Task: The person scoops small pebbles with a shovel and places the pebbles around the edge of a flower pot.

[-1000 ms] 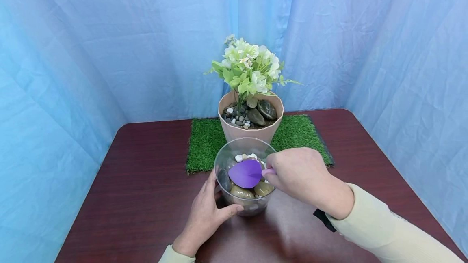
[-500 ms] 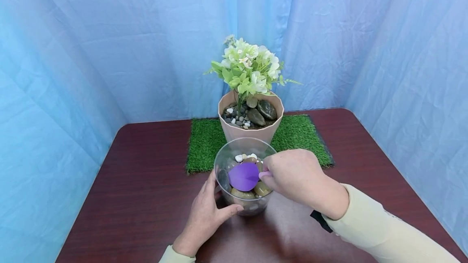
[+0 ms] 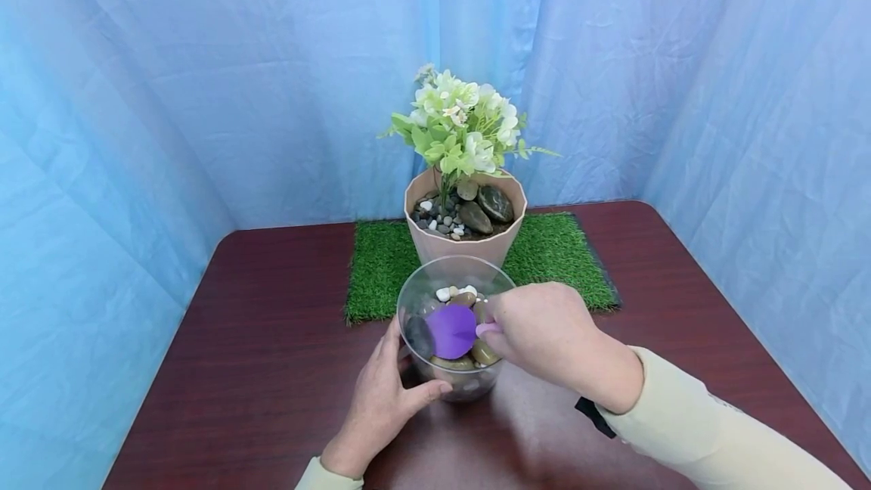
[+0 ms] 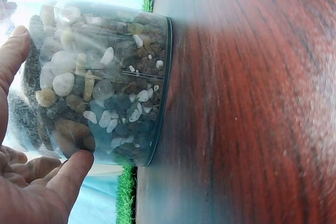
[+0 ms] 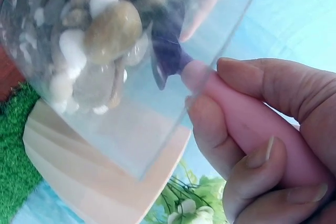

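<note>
A clear plastic pot (image 3: 469, 384) stands on the table, with white and brown pebbles and larger stones inside. My left hand (image 3: 381, 403) holds its left side, thumb at the front and fingers round the wall. In the left wrist view, small white chips and dark gravel lie low in the pot. My right hand (image 3: 544, 331) grips the pink handle (image 5: 257, 121) of a small trowel, fingers curled round it. The trowel's purple blade (image 3: 450, 331) is inside the rim, above the stones. Whether its tip touches them cannot be told.
Just behind the pot, a pale pink planter (image 3: 469, 248) holds white artificial flowers (image 3: 463, 119), dark stones and pebbles. It sits on a green turf mat (image 3: 381, 271). Blue curtains (image 3: 272, 97) surround the dark red wooden table (image 3: 258, 369).
My right hand has shifted slightly left and toward me, carrying the trowel blade nearer the pot's left front. The left hand and the pot have barely moved.
</note>
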Available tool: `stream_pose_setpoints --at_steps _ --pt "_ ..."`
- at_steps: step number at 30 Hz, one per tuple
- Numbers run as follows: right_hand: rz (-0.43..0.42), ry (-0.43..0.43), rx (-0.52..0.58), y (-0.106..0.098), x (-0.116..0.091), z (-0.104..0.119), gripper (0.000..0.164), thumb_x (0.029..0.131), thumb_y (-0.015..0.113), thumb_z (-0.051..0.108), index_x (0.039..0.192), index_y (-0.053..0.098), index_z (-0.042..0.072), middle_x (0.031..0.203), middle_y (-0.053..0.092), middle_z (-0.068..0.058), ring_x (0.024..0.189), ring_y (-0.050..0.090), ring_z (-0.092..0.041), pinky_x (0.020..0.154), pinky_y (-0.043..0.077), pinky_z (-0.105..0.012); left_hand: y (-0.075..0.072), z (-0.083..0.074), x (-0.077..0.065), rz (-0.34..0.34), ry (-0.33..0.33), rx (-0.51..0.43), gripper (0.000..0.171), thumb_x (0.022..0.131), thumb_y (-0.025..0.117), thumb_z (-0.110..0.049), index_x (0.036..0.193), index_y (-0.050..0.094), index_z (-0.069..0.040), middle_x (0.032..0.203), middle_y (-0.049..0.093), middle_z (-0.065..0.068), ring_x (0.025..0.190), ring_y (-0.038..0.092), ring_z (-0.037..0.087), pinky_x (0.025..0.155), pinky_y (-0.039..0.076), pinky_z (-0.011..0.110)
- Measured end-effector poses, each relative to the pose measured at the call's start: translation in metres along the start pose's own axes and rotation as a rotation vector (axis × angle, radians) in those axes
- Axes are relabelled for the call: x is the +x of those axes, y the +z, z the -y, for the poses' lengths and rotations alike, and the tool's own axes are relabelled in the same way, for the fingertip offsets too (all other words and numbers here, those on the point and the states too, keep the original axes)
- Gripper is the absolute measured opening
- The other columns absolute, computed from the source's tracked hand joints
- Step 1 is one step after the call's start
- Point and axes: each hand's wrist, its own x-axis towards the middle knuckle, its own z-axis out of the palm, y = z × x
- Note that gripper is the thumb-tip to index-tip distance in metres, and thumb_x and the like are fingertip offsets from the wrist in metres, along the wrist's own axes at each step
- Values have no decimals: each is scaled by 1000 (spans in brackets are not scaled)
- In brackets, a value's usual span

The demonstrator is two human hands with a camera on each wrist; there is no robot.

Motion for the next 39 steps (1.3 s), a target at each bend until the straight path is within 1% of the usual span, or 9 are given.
stream_pose_setpoints --at_steps 5,20,27,33,39 --pt "28 -8 31 3 0 3 50 88 72 31 51 38 29 50 24 16 46 27 -7 35 22 -26 1 0 0 4 5 -6 127 72 95 -47 168 18 -15 164 39 15 135 59 25 104 58 30" --pt "13 -17 35 5 0 4 50 89 73 32 51 40 30 49 26 17 44 29 -5 34 23 -27 0 1 0 1 -4 10 128 71 95 -49 168 19 -15 164 39 15 137 57 26 105 57 30" --pt "23 -8 77 6 -2 3 49 90 73 32 52 42 32 50 27 19 45 29 -4 36 23 -25 1 2 0 1 3 3 128 71 95 -47 168 18 -16 163 40 15 137 57 26 105 57 29" --pt "22 3 116 8 -4 1 47 91 75 34 54 45 34 51 31 20 47 32 -3 37 25 -25 1 2 -1 0 5 -8 128 72 95 -46 168 18 -16 164 38 14 138 56 26 105 57 29" --pt "11 13 134 10 -5 -1 39 90 76 34 59 52 37 52 37 22 49 35 -3 38 29 -26 0 3 -1 1 6 -20 128 72 96 -43 168 17 -15 165 38 15 137 57 26 105 57 28"
